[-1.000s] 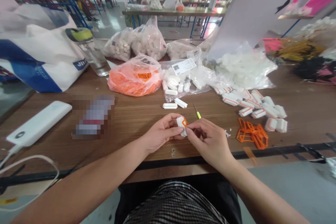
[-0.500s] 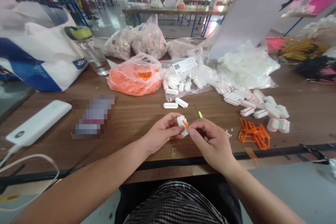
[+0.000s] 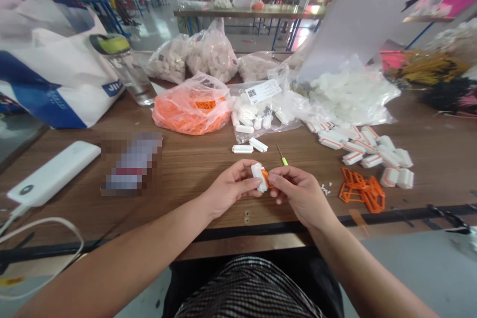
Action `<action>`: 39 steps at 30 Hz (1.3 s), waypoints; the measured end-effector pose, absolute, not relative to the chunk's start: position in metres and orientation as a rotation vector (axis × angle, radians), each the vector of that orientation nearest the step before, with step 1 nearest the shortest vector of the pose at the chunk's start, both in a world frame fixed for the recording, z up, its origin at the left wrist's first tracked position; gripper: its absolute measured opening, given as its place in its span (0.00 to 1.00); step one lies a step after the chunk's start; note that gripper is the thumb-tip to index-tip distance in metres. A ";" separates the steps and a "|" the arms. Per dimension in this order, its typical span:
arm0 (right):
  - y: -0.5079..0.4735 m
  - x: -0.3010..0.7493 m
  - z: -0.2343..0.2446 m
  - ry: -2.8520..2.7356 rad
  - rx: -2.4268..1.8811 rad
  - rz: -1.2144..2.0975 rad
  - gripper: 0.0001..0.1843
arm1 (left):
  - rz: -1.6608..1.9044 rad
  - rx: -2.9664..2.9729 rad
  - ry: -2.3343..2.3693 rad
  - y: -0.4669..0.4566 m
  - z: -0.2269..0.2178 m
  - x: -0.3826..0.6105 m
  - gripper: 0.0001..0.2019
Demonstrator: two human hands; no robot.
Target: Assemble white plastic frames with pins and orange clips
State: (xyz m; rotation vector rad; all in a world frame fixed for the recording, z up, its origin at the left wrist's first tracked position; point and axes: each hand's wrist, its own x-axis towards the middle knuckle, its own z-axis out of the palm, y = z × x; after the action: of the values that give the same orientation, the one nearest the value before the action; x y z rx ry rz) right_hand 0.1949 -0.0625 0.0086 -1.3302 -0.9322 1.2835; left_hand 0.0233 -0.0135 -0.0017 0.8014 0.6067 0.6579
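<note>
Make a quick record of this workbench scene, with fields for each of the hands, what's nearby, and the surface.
Left hand: holds a white plastic piece
Right hand: pinches an orange plastic piece at the white piece's side
Nearest tool: small pick with a yellow-green handle, lying apart from both hands
Nearby: orange plastic frames; white plastic pieces; orange-filled plastic bag
Surface: wooden table
</note>
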 end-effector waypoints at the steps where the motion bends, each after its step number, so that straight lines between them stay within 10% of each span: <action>1: -0.063 0.195 0.009 -0.951 -1.348 1.255 0.11 | 0.656 0.800 0.607 -0.014 -0.002 0.023 0.17; 39: -0.067 0.178 0.011 -1.059 -1.525 0.932 0.10 | 0.711 0.828 0.567 -0.016 -0.004 0.025 0.14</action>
State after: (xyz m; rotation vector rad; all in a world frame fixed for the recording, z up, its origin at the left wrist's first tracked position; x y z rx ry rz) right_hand 0.1785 -0.0673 0.0112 -1.5246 -1.0594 0.9321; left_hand 0.0248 -0.0159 -0.0039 0.8281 0.5674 0.7115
